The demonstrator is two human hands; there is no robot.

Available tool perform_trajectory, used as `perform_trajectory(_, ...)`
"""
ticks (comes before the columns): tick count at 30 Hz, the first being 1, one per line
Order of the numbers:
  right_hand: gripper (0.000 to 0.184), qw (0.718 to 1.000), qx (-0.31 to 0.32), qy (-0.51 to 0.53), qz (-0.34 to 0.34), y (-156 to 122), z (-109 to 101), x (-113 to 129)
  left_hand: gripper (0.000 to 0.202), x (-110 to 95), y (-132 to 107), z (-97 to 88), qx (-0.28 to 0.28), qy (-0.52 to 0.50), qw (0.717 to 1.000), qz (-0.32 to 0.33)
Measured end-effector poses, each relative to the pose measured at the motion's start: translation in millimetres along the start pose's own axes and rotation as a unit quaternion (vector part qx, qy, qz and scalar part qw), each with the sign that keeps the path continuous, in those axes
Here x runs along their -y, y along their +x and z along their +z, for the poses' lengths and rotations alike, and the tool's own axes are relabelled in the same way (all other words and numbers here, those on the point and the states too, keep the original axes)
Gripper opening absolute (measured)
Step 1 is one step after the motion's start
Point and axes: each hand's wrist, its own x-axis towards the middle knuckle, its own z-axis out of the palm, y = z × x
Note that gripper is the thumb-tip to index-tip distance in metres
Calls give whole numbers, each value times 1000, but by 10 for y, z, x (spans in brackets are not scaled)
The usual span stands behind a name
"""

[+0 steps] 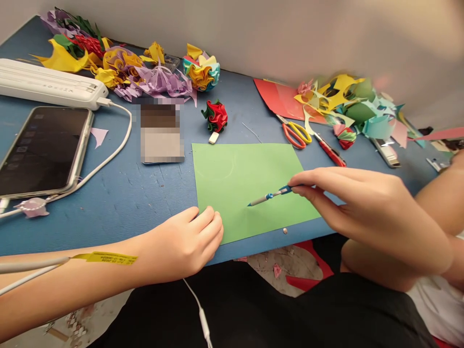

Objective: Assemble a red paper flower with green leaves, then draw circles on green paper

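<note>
A green sheet of paper (232, 169) lies on the blue table with a faint curved line drawn near its upper left. My left hand (197, 239) rests on the sheet's lower left edge, fingers curled and pressing it down. Between thumb and fingertips, my right hand (362, 212) pinches the blue top end of a drawing compass (268, 196). The compass slants left, its tip at or just above the middle of the paper; contact is unclear. A white eraser (213, 138) sits just beyond the sheet, against a red and green paper flower ball (216, 116).
Scissors (295, 134) and a red cutter (331, 151) lie right of the sheet. Paper scraps (348, 99) and paper flowers (123, 63) line the wall. At left are a phone (45, 150), a white power bank (50, 84) and its cable. Another person's arm (442, 193) is at right.
</note>
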Motion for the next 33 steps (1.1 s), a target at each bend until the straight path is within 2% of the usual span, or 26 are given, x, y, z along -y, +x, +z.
perform_trajectory(5,12,997,-52,17,-48,16,49,-26,22,-2,-5,5,-4,0,1000,5)
perform_trajectory(33,13,998,-25,41,-45,8,77,-46,23,-1,3,-4,7,4,1000,4)
